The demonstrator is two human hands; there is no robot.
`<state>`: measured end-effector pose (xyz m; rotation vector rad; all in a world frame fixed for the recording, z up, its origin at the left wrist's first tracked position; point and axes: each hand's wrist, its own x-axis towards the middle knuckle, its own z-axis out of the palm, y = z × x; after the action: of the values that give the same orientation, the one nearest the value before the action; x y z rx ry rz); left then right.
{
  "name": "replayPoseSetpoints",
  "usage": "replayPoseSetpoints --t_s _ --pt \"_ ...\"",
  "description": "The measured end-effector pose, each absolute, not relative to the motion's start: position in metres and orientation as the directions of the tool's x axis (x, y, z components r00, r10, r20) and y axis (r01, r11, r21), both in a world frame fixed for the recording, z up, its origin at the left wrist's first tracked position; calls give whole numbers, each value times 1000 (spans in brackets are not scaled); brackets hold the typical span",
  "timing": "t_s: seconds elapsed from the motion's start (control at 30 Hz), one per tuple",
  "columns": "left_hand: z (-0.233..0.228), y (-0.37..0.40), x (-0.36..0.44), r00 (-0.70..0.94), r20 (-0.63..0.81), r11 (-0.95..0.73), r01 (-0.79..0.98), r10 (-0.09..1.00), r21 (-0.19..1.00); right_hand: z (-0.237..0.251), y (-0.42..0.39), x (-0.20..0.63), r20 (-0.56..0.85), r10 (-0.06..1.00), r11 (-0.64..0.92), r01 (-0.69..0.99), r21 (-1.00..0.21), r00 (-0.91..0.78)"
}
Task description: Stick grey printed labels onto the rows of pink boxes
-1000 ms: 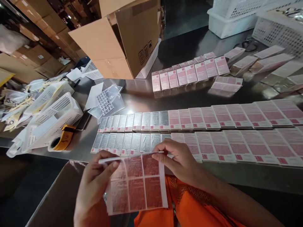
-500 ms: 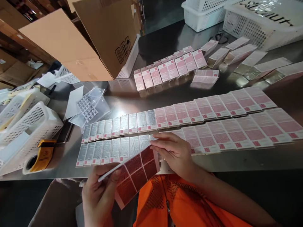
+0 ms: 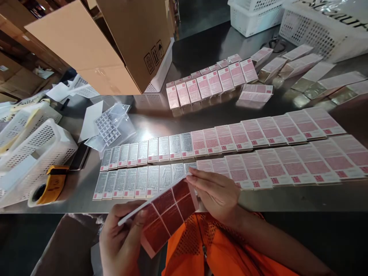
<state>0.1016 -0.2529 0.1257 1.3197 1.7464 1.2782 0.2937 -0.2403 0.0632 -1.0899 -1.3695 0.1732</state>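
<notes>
I hold a label sheet point(image 3: 168, 214) low in the middle of the frame, tilted so its upper right corner rises toward the counter's point(image 3: 287, 201) edge. My left hand point(image 3: 123, 241), at the bottom left of centre, grips the sheet's lower left edge, thumb pressed on top. My right hand point(image 3: 215, 193) closes its fingertips on the sheet's upper right corner; I think it pinches one red label there, though the fingers hide the spot. The sheet carries dark red printed labels in a grid on white backing.

Just above my hands, two long rows of flat boxes point(image 3: 218, 153) lie across the counter from the left of centre to the right edge. The boxes on the left show silvery grey faces, those on the right pale pink ones. A shorter row of upright pink boxes point(image 3: 209, 82) stands higher up, near the frame's middle. An open cardboard carton point(image 3: 115, 46) fills the upper left. White perforated baskets point(image 3: 31, 149) sit at the left edge, with a yellow tape dispenser point(image 3: 50, 188) beside them. My orange vest point(image 3: 218, 249) shows at the bottom.
</notes>
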Motion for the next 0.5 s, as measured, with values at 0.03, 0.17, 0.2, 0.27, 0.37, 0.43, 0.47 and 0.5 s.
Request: replayPoseSetpoints --t_s 0.03,0.17,0.2,0.27,0.37,0.43,0.47,0.5 --pt "125 -253 101 -328 83 45 363 941 931 63 -241 294 691 676 524 492 -695 256" --pt "126 -254 101 -334 64 64 359 940 931 62 -241 295 664 721 493 525 -694 200" --pt "126 -254 100 -343 55 79 367 938 927 61 -241 295 656 732 489 528 -694 184" --pt "123 -250 96 -371 23 135 395 928 909 58 -241 295 637 759 486 534 -692 134" --pt "112 -235 85 -366 -16 184 429 930 884 54 -243 296 593 805 486 558 -673 14" --pt "101 -220 76 -320 -38 171 399 947 901 53 -245 298 567 820 504 578 -642 -85" --pt "95 -212 72 -302 -60 172 361 952 917 54 -247 301 558 818 524 583 -621 -139" --pt "90 -204 68 -286 -89 182 315 954 931 55 -249 304 554 807 558 567 -606 -201"
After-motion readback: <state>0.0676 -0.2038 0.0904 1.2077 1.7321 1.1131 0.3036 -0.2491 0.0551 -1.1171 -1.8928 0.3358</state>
